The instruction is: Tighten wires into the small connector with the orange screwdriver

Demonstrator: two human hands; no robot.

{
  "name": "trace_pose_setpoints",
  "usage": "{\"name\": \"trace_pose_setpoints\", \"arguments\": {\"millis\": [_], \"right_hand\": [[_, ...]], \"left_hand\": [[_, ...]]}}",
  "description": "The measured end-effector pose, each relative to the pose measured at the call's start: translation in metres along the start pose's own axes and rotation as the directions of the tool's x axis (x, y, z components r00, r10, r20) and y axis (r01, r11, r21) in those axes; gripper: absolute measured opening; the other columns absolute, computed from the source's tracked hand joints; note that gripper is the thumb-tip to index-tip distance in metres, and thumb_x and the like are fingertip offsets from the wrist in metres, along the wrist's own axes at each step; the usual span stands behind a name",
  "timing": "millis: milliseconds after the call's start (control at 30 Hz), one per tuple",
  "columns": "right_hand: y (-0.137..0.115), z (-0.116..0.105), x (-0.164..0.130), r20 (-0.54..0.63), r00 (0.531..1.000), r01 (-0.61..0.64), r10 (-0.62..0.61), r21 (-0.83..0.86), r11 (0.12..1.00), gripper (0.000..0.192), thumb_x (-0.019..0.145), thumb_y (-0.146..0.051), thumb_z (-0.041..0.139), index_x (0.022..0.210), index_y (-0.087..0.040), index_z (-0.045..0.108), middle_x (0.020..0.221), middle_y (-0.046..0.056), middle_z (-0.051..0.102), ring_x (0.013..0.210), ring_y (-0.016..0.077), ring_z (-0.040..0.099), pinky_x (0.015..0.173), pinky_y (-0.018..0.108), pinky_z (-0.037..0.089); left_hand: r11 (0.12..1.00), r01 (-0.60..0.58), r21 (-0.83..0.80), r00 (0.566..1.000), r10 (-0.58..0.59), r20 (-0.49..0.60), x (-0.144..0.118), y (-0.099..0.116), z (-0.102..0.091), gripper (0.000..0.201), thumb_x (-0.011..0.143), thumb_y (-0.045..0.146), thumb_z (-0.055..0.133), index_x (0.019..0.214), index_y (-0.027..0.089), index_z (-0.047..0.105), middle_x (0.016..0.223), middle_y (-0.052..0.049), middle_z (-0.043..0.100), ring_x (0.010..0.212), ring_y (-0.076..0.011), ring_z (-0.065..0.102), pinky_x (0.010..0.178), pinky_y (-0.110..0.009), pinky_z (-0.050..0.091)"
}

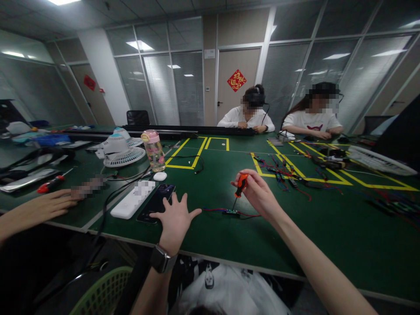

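My right hand (257, 188) grips an orange and black screwdriver (242, 185), held upright with its shaft pointing down. The tip meets, or nearly meets, a small green circuit board (231, 212) lying on the green table. Red, blue and black wires run out from both ends of the board. My left hand (176, 216), with a watch on the wrist, is spread with its fingers apart and holds nothing. It lies beside a dark phone (157, 202), its fingers near or over the phone's right edge.
A white power bank (133, 200), a white earbud case (160, 176) and a pink-lidded bottle (153, 151) stand left of centre. Another person's hand (41, 212) rests at far left. Wired boards (278, 168) lie to the right. Two people sit across the table.
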State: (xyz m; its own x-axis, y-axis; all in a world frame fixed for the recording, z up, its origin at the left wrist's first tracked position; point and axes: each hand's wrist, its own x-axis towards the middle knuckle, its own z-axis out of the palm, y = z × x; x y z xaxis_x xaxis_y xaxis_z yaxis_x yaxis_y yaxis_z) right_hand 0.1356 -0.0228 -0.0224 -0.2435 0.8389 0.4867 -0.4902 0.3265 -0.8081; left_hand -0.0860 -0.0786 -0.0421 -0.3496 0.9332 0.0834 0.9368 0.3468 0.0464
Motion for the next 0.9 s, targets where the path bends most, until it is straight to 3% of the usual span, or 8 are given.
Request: {"name": "trace_pose_setpoints", "arguments": {"millis": [233, 467, 700, 900], "right_hand": [[-0.0018, 0.0023, 0.0009, -0.012, 1.0, -0.007, 0.007, 0.023, 1.0, 0.018, 0.083, -0.044, 0.068, 0.094, -0.029, 0.067, 0.087, 0.001, 0.064, 0.082, 0.0165, 0.06, 0.089, 0.037, 0.05], [-0.0012, -0.0008, 0.0012, -0.053, 0.998, 0.032, -0.033, -0.008, 0.999, 0.014, 0.08, -0.04, 0.072, 0.086, -0.027, 0.069, 0.091, 0.0, 0.059, 0.083, 0.0145, 0.056, 0.097, 0.039, 0.047], [-0.0019, -0.0008, 0.001, -0.024, 1.0, 0.005, -0.005, 0.013, 1.0, 0.017, 0.082, -0.04, 0.07, 0.095, -0.029, 0.068, 0.088, 0.0, 0.062, 0.085, 0.0164, 0.058, 0.091, 0.038, 0.049], [-0.0026, 0.0012, 0.0008, -0.011, 1.0, 0.016, -0.016, 0.008, 1.0, 0.015, 0.084, -0.041, 0.067, 0.09, -0.027, 0.067, 0.087, 0.001, 0.062, 0.083, 0.0164, 0.058, 0.089, 0.037, 0.049]], "left_hand": [[1.0, 0.002, 0.004, 1.0, -0.002, 0.002, 0.0007, 0.0003, 0.0012, 0.065, 0.085, 0.062, 0.05, 0.14, 0.029, 0.045, 0.149, -0.016, 0.037, 0.134, -0.0479, 0.029, 0.088, -0.082, 0.029], [1.0, 0.01, -0.011, 1.0, -0.01, 0.015, 0.0, 0.0008, -0.0012, 0.066, 0.084, 0.063, 0.052, 0.14, 0.029, 0.045, 0.149, -0.015, 0.037, 0.134, -0.0475, 0.029, 0.089, -0.082, 0.028], [1.0, -0.001, 0.005, 1.0, 0.001, -0.011, 0.0012, -0.0002, 0.0032, 0.066, 0.084, 0.063, 0.051, 0.14, 0.029, 0.046, 0.148, -0.016, 0.038, 0.133, -0.0481, 0.03, 0.087, -0.083, 0.028], [1.0, 0.004, -0.002, 1.0, -0.004, -0.007, -0.0001, -0.0002, 0.0022, 0.066, 0.083, 0.063, 0.052, 0.139, 0.029, 0.046, 0.148, -0.016, 0.039, 0.132, -0.0479, 0.031, 0.087, -0.083, 0.029]]}}
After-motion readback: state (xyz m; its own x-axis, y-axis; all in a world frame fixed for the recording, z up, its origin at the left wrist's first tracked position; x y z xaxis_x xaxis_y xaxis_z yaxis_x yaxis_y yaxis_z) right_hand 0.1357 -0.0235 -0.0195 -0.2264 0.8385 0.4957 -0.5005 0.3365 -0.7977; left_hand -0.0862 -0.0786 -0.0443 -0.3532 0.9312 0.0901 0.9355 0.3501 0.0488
